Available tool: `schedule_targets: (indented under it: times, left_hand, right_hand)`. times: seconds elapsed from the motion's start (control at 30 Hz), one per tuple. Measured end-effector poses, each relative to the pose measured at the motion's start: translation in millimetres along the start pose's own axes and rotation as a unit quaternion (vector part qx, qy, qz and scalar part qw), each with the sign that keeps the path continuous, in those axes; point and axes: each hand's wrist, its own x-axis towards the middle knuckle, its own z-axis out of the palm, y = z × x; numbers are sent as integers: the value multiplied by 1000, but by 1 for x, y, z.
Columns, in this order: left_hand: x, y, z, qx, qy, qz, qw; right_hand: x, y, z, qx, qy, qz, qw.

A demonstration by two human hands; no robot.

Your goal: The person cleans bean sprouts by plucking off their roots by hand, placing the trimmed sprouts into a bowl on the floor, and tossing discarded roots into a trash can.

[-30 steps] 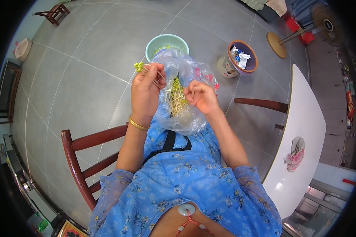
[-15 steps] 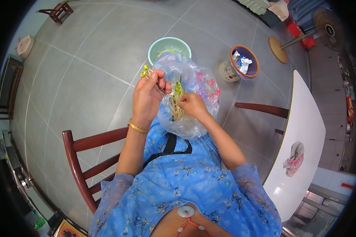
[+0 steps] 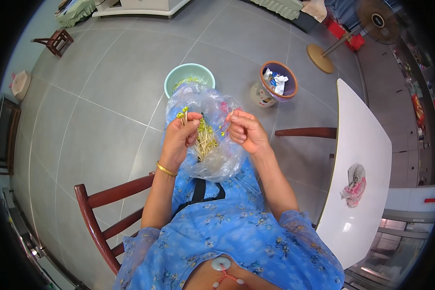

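Observation:
My left hand (image 3: 178, 138) is closed around a few bean sprouts (image 3: 182, 115), their yellow-green heads standing up above the fingers. To its right, my right hand (image 3: 248, 132) is raised in a pinch on a thin sprout, with small yellowish heads (image 3: 223, 130) showing beside the fingers. Between and below both hands, a clear plastic bag (image 3: 216, 168) with pink print lies open on my lap. A heap of long pale sprouts (image 3: 206, 141) rests in it. Just beyond the bag, a mint-green bowl (image 3: 190, 69) on the floor holds more sprouts.
A bin (image 3: 262, 95) with an orange-brown rim and crumpled wrappers stands ahead on the right. The white table (image 3: 360, 217) at my right bears a crumpled grey and pink cloth (image 3: 355, 186). A wooden chair (image 3: 99, 217) is at my left; a fan (image 3: 377, 20) stands far right.
My right hand has come up out of the sprout heap and moved right, now pinching a sprout. My left hand keeps its sprouts. The view has shifted, showing more floor ahead.

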Motion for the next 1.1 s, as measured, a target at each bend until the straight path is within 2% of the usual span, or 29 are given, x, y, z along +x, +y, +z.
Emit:
schedule_targets:
  times: [0.07,0.13,0.27,0.37,0.57,0.67,0.8,0.9,0.97,1.1]
  left_hand:
    - [-1,-1,3,31,9,11,999]
    - [0,-3,15,112,-24,-36,993]
    - [1,-19,18,122,-62,-56,989]
    - [1,-27,10,143,-45,-78,986]
    - [4,-21,10,46,-66,-128,989]
    - [7,-29,11,-5,-58,-111,992]
    - [10,-36,5,2,-36,-98,995]
    - [8,-33,11,0,-29,-133,991]
    - [7,-36,12,-13,-79,-129,988]
    - [9,-44,5,20,-69,-115,991]
  right_hand:
    - [0,0,4,-7,-3,5,1000]
    - [0,3,8,-31,-15,17,999]
    - [2,8,8,-25,19,16,999]
    - [0,9,3,-17,63,16,998]
    - [4,13,1,-9,69,2,998]
    - [4,14,5,-18,74,11,997]
    - [2,14,5,10,46,15,999]
    - [3,15,5,32,35,14,999]
    - [4,17,3,47,35,13,998]
    - [6,19,-2,54,32,1,998]
